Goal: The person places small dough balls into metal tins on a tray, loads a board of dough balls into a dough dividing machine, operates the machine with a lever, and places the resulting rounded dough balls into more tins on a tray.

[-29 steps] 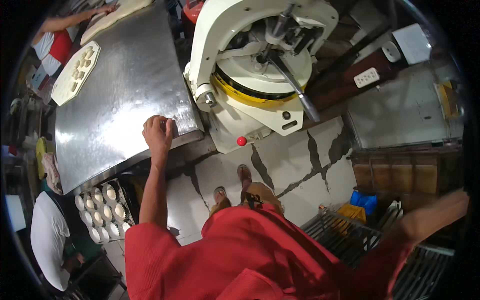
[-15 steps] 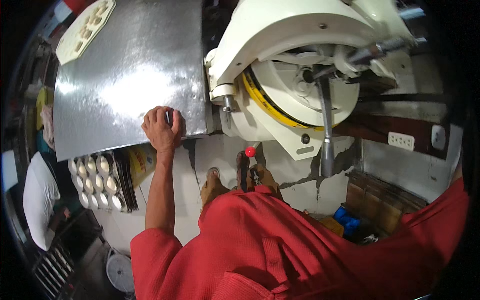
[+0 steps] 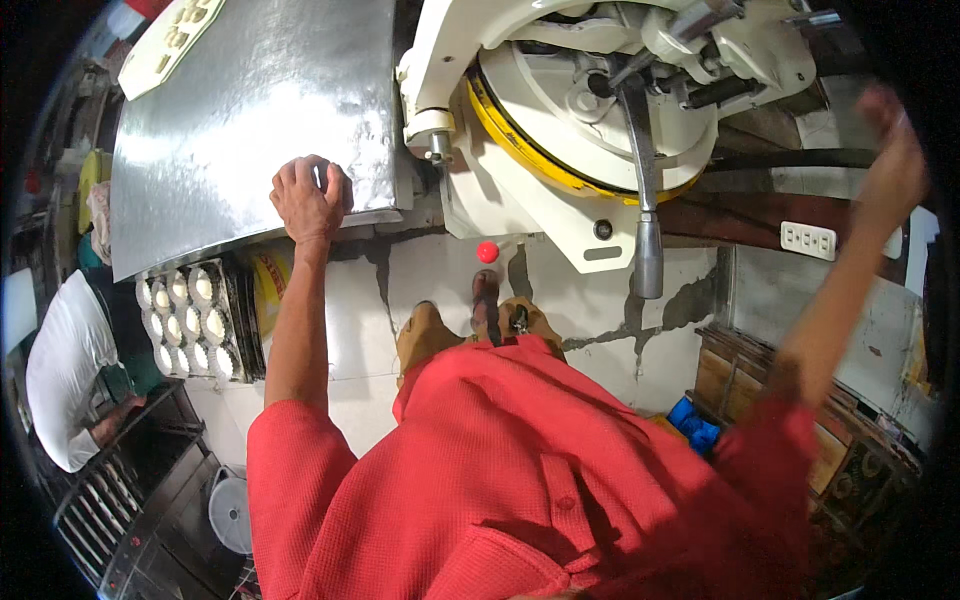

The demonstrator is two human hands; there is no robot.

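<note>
Steel tabletop [image 3: 190,190] has the left hand [image 3: 308,203] on its near edge, about the same spot as a second ago. Its fingers are curled in narrow; dark gap by the thumb, cannot tell if anything is pinched there.

Main change: right hand [image 3: 890,125]. Half a second ago it is out of view past the right rim; now it is up at the machine's right, blurred. Finger state cannot be told, nor whether it holds anything. Seems apart from the machine [image 3: 545,135], though depth is unclear.

Machine stands just beside the tabletop's right end, cream body, yellow ring [image 3: 520,150] round its disc. Lever [image 3: 640,150] points toward the person, between the two hands, neither on it. So for the work: right arm is raised, left hand is planted, lever is free of both.

View also shifts a little. Red knob [image 3: 488,252] shows below the machine's front. Muffin tray [image 3: 222,300] with pale pieces sits below the tabletop, left of the left forearm; dough board [image 3: 143,68] stays far left on top.
</note>
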